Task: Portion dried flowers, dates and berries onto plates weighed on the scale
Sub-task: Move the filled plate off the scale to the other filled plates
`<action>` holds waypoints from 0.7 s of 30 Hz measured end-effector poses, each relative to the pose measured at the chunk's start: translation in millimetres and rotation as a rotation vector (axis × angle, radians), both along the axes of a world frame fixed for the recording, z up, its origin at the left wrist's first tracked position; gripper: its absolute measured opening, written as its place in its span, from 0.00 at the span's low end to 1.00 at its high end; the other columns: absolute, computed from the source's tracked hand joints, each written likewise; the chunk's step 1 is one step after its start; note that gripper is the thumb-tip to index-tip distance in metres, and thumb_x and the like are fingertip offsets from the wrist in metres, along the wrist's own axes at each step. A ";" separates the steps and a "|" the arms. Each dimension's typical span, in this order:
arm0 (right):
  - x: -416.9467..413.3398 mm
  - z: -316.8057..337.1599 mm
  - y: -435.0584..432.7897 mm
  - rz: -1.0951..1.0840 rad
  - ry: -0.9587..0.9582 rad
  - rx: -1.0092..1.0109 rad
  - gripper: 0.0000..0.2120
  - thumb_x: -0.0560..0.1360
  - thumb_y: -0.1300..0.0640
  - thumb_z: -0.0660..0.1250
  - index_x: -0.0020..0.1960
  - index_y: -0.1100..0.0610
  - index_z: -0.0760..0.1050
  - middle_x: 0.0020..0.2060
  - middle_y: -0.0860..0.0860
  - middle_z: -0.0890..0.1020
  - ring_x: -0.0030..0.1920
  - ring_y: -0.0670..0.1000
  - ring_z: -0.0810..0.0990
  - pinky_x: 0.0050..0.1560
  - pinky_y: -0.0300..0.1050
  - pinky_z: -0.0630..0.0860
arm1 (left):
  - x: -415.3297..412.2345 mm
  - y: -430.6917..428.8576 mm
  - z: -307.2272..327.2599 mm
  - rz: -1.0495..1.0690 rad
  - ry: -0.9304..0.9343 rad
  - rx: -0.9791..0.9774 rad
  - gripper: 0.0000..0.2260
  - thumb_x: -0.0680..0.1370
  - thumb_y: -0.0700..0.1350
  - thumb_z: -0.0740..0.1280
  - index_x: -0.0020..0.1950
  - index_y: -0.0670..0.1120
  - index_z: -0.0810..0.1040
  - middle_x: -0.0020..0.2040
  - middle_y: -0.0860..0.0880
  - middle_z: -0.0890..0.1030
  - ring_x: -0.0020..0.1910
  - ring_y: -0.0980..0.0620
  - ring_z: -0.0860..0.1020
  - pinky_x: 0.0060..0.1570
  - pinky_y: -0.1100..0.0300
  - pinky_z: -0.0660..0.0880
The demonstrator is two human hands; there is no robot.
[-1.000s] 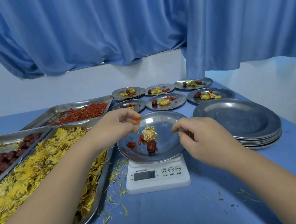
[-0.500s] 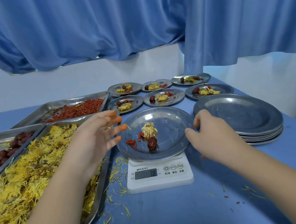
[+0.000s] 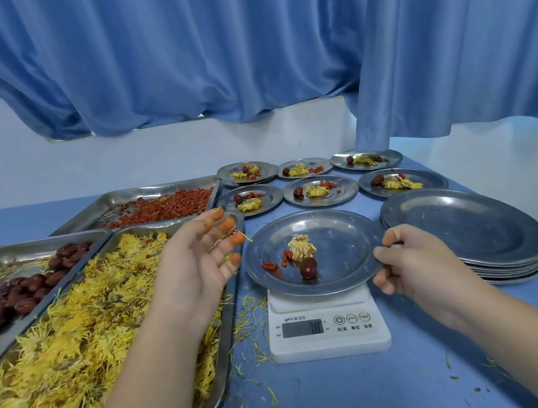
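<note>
On the scale, our right hand pinches the rim of the plate carrying a flower, a date and berries, probably to lift it toward the six filled plates behind; our left hand hovers spread and empty above the flower tray.

Cool, even light — edges bowed, hands perhaps slightly blurred.

Blue drapes, pale wall, blue tabletop.
Across the back, hung in heavy folds: a blue curtain, with a second curtain panel dropping lower at the right; below the hems, plain white wall; in the foreground, a blue table littered with loose yellow petals.
</note>
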State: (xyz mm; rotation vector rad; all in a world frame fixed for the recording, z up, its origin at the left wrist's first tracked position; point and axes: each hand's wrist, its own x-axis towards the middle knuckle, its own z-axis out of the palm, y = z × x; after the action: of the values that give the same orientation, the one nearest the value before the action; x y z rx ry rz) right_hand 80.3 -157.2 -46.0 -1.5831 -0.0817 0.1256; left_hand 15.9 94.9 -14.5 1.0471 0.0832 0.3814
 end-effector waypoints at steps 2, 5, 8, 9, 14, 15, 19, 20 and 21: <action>0.8 3.2 0.8 -0.011 -0.020 0.024 0.07 0.79 0.67 0.59 0.45 0.58 0.66 0.21 0.51 0.74 0.25 0.54 0.72 0.29 0.46 0.70 | -0.6 -0.3 0.6 0.022 0.004 -0.010 0.07 0.78 0.44 0.61 0.51 0.45 0.78 0.41 0.49 0.83 0.40 0.50 0.80 0.35 0.59 0.75; 5.0 13.6 4.9 -0.028 -0.047 0.045 0.07 0.79 0.67 0.60 0.44 0.58 0.67 0.23 0.54 0.75 0.25 0.53 0.72 0.30 0.46 0.71 | -0.7 1.0 1.4 0.046 0.000 -0.044 0.07 0.78 0.44 0.62 0.49 0.46 0.79 0.41 0.49 0.83 0.41 0.49 0.81 0.38 0.57 0.75; 16.9 30.2 14.8 -0.044 -0.051 0.113 0.08 0.79 0.67 0.60 0.43 0.57 0.67 0.26 0.54 0.74 0.25 0.51 0.74 0.26 0.42 0.72 | -0.3 3.2 1.8 0.066 -0.004 -0.103 0.07 0.77 0.44 0.62 0.48 0.46 0.79 0.41 0.49 0.83 0.42 0.48 0.81 0.41 0.56 0.74; 22.3 36.5 19.3 -0.049 -0.065 0.126 0.09 0.79 0.68 0.60 0.43 0.57 0.66 0.26 0.54 0.73 0.25 0.50 0.74 0.25 0.41 0.71 | -0.2 3.8 1.8 0.072 -0.002 -0.126 0.07 0.77 0.44 0.61 0.47 0.46 0.79 0.41 0.49 0.83 0.42 0.48 0.82 0.42 0.55 0.74; 57.6 63.5 56.5 -0.059 -0.122 0.150 0.10 0.78 0.68 0.59 0.42 0.56 0.65 0.28 0.54 0.72 0.25 0.49 0.74 0.23 0.39 0.71 | -0.3 5.3 2.7 0.070 -0.001 -0.252 0.09 0.78 0.45 0.61 0.47 0.46 0.80 0.43 0.47 0.83 0.46 0.45 0.84 0.44 0.53 0.75; 66.3 66.5 66.3 -0.067 -0.117 0.163 0.10 0.78 0.69 0.59 0.42 0.56 0.65 0.28 0.54 0.73 0.26 0.49 0.74 0.23 0.38 0.71 | -0.4 5.8 3.2 0.072 -0.001 -0.281 0.09 0.78 0.46 0.61 0.47 0.46 0.80 0.44 0.47 0.83 0.47 0.44 0.84 0.44 0.53 0.76; 105.0 67.7 107.8 -0.089 -0.048 0.180 0.10 0.78 0.69 0.57 0.42 0.57 0.65 0.31 0.56 0.73 0.29 0.51 0.75 0.21 0.36 0.71 | -1.2 8.2 5.4 0.072 -0.005 -0.392 0.09 0.78 0.46 0.61 0.49 0.45 0.79 0.48 0.44 0.83 0.50 0.42 0.84 0.43 0.52 0.77; 115.2 65.5 118.0 -0.088 -0.033 0.179 0.11 0.78 0.70 0.56 0.41 0.57 0.65 0.32 0.56 0.73 0.29 0.51 0.74 0.20 0.36 0.70 | -1.4 8.8 5.6 0.078 -0.003 -0.404 0.09 0.78 0.46 0.61 0.49 0.45 0.79 0.49 0.44 0.83 0.50 0.42 0.84 0.44 0.52 0.76; 125.4 62.1 128.0 -0.093 -0.021 0.180 0.11 0.78 0.70 0.54 0.41 0.57 0.64 0.33 0.56 0.72 0.28 0.51 0.74 0.21 0.37 0.70 | -1.5 9.3 5.7 0.084 -0.001 -0.413 0.09 0.78 0.46 0.61 0.49 0.44 0.79 0.50 0.44 0.83 0.50 0.42 0.84 0.45 0.51 0.76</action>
State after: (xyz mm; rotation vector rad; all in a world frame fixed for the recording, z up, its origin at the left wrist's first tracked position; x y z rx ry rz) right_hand 205.7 -29.2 16.1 -1.4063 -0.0349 0.0282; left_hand 14.4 104.2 -8.8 0.6363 0.1974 0.4195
